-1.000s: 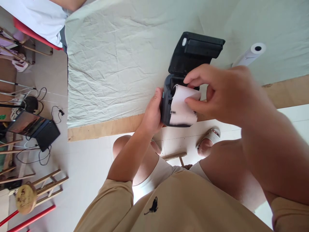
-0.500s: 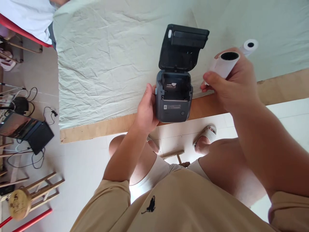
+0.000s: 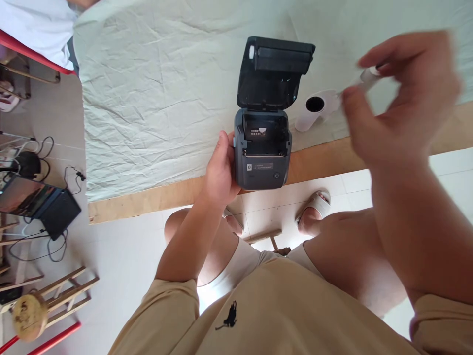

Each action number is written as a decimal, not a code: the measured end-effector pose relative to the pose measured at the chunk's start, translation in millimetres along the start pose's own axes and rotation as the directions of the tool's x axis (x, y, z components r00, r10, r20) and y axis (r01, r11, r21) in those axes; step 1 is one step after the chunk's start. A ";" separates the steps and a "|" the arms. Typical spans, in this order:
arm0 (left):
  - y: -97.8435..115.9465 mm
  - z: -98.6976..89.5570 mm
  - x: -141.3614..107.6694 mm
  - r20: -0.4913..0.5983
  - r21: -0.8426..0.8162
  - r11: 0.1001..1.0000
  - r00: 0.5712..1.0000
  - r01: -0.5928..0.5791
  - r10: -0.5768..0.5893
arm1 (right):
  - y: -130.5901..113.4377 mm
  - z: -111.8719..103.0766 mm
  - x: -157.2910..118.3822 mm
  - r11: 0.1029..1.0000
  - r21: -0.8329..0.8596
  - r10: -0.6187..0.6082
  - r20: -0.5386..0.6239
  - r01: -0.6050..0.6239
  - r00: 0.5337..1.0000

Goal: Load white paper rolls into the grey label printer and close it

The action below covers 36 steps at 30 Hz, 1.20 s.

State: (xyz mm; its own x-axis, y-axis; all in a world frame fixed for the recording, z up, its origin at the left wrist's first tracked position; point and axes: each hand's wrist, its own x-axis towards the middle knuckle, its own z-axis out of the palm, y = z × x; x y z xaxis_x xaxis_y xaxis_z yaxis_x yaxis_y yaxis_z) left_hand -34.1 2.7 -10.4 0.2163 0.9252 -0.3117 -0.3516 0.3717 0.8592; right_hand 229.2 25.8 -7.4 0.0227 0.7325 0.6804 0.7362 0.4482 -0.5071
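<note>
My left hand (image 3: 222, 170) grips the left side of a dark grey label printer (image 3: 262, 148) at the table's front edge. The printer's lid (image 3: 275, 74) stands raised, and its paper bay shows no roll. A white paper roll (image 3: 308, 116) with a dark core stands on the cloth right of the printer, a loose strip trailing from it. My right hand (image 3: 406, 93), blurred by motion, has thumb and fingers spread around a smaller white roll (image 3: 369, 76), which they partly cover. Whether they touch it is unclear.
A pale green cloth (image 3: 158, 98) covers the table, with a bare wooden edge (image 3: 148, 204) in front. On the left are a laptop (image 3: 55, 209), cables and a wooden stool (image 3: 29, 315). Another person's white sleeve (image 3: 37, 29) shows at upper left.
My right hand has let go of the larger paper roll, which now stands beside the printer. That hand has moved right and up to the smaller roll. My left hand still holds the printer.
</note>
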 end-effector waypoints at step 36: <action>0.7 -3.5 -6.7 0.030 0.073 0.996 0.999 -0.044 0.042 | -69.1 29.0 -15.8 0.996 -0.032 -0.073 0.252 0.084 0.965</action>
State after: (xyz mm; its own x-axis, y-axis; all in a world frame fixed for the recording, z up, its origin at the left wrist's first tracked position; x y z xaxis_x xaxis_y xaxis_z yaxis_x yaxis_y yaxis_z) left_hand -39.0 -2.9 -9.1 0.2285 0.9374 -0.2627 -0.2937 0.3237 0.8994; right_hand 158.3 -1.9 1.5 -0.2024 0.8032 0.5602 0.7568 0.4913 -0.4311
